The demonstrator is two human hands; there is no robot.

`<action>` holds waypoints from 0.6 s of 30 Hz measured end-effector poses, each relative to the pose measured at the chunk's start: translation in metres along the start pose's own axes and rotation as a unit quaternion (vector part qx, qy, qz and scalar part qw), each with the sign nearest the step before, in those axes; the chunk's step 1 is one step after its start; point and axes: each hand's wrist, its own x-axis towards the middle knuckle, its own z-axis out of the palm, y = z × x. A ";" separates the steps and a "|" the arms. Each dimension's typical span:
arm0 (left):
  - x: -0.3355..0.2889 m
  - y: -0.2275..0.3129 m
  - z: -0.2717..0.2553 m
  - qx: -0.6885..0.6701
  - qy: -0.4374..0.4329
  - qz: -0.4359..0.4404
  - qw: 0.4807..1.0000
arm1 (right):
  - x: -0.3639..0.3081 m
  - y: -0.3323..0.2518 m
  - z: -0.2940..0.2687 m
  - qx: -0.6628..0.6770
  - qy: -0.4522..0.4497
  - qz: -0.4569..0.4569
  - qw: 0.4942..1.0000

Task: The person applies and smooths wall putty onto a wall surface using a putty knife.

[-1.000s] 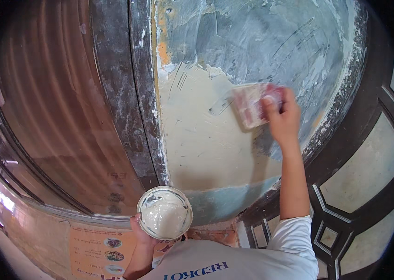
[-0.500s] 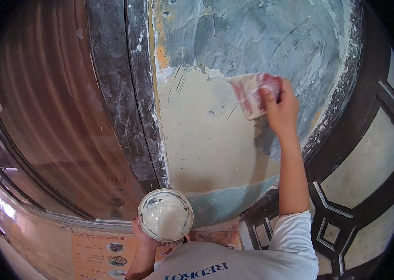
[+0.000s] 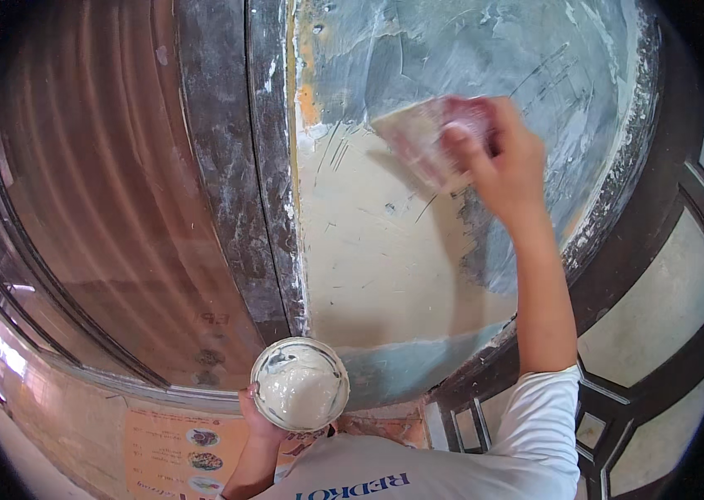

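Both hands are occupied, their places given relative to the smooth cream-coloured coat (image 3: 377, 258) on the wall. Left hand (image 3: 259, 415), below the coat, grasps the side of a round, pale, paste-smeared bowl (image 3: 300, 344) with thick off-white paste (image 3: 300, 392) inside. Right hand (image 3: 509, 171), to the upper right of the coat, pinches a flat, red-and-off-white, paste-smeared spreader (image 3: 419, 137), with the thumb on its visible face. Principal relation: the spreader extends leftward from the right hand over the coat's upper margin, its broad outer edge slanting from upper left to lower right; the right hand is the nearer, the left well apart below. A shadow lies just beside that edge, and whether the edge touches the coat cannot be told. Above and to the right of the coat spreads a mottled blue-grey wall surface (image 3: 452, 50), scratched and streaked. Left of the coat stands a dark, paint-worn upright frame (image 3: 219, 150), and beyond it a brown, vertically folded curtain (image 3: 94, 167); right of the coat, a dark-barred lattice with pale panels (image 3: 652, 292).
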 end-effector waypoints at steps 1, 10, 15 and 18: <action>-0.001 0.000 0.001 -0.001 0.000 0.000 1.000 | -0.002 -0.004 0.008 0.000 -0.001 -0.001 1.000; -0.004 0.000 -0.001 0.004 -0.010 0.015 1.000 | 0.039 -0.012 0.004 -0.035 0.001 -0.072 0.997; -0.007 0.002 0.000 -0.014 0.006 0.005 1.000 | 0.020 -0.025 0.038 -0.170 -0.223 -0.232 0.931; -0.006 0.004 0.003 0.007 0.003 0.008 1.000 | 0.057 -0.019 0.013 -0.152 -0.105 -0.216 0.959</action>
